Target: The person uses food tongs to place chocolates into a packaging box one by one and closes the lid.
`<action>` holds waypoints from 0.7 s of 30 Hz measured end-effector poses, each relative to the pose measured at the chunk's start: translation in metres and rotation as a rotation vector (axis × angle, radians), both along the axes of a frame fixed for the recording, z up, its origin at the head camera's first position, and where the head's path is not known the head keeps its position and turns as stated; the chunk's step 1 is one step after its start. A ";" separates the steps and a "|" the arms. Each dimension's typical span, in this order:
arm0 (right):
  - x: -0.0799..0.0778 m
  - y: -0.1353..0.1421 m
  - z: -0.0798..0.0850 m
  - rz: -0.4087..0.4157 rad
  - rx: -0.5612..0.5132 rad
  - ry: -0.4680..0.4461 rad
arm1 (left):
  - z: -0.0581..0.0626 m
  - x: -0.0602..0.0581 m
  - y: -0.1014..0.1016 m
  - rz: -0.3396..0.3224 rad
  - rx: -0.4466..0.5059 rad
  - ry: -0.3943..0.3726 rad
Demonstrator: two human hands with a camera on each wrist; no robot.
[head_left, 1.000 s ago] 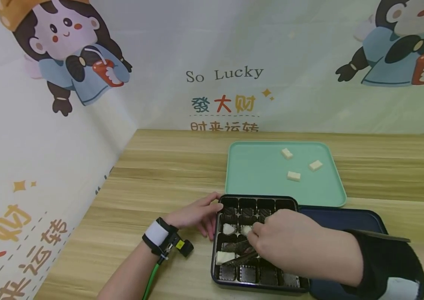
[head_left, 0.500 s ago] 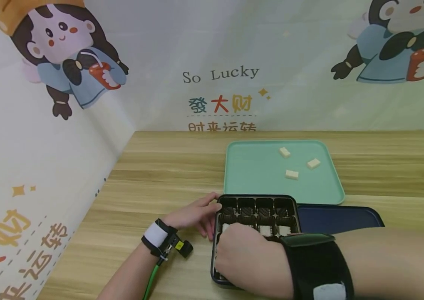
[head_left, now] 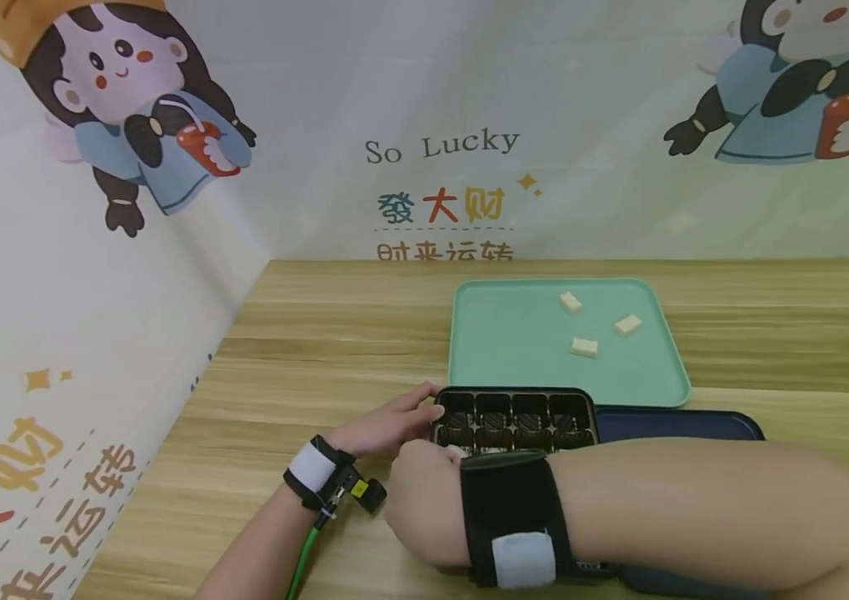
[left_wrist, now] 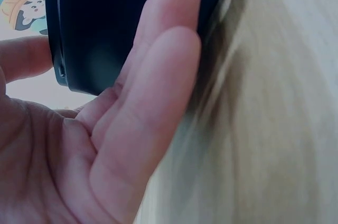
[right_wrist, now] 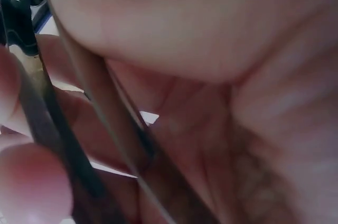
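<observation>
A dark box (head_left: 514,427) with a compartmented black insert stands on the table. My left hand (head_left: 387,429) is at its left far corner, one digit over the rim. In the left wrist view, fairly straight fingers lie along the box's dark side wall (left_wrist: 95,18). My right hand (head_left: 424,500) grips dark tongs (right_wrist: 58,129), thumb on one arm and fingers at the other. It hangs over the box's left front side, covering the front rows in the head view. The tong tips are hidden there. Dark chocolate-like pieces (head_left: 532,423) fill the far row.
A mint-green tray (head_left: 499,333) behind the box carries three small white blocks (head_left: 585,347). A flat navy lid or tray (head_left: 679,425) lies right of the box, partly under the right forearm. Printed cloth (head_left: 589,100) hangs behind the table. A green cable (head_left: 304,558) runs from the left wrist camera.
My right hand has swung left and turned over the box. One second ago the tongs were visible beside a white block in a left front compartment. My left hand stays put.
</observation>
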State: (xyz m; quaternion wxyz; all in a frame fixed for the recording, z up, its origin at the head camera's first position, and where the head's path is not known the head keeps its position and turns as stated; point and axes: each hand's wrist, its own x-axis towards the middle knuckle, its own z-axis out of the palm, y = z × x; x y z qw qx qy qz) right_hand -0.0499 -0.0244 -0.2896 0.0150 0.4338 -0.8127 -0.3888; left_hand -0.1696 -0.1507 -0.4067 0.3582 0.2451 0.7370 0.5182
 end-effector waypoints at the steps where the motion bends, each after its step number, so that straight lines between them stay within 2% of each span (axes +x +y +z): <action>1: -0.002 -0.001 0.000 0.012 0.021 -0.022 | 0.000 0.000 0.000 -0.002 0.008 0.011; 3: -0.007 -0.002 0.004 0.004 0.020 -0.128 | 0.000 -0.001 0.000 -0.003 0.005 0.033; 7: -0.014 0.007 0.013 0.005 -0.073 -0.280 | 0.001 0.000 0.000 0.008 -0.028 0.010; 13: -0.019 0.042 0.034 -0.023 -0.256 -0.382 | 0.002 0.001 0.002 0.017 -0.055 -0.029; 18: -0.035 0.099 0.056 -0.183 -0.451 -0.511 | 0.001 0.002 0.003 0.012 -0.057 -0.039; 21: -0.052 0.140 0.057 -0.280 -0.579 -0.515 | 0.001 0.003 0.002 0.017 -0.057 -0.039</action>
